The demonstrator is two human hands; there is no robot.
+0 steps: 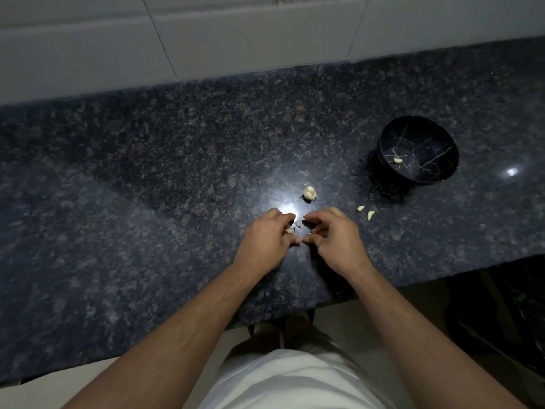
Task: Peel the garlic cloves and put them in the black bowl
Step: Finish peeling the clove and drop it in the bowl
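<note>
Fingers of the left hand (264,240) are curling round a garlic clove (289,230); the right hand (333,236) is hovering beside it over the counter (147,187), fingers bent, apparently holding nothing.

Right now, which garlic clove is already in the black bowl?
The single pale clove on the black bowl floor. The two loose cloves lie outside it on the countertop, near the right hand.
</note>
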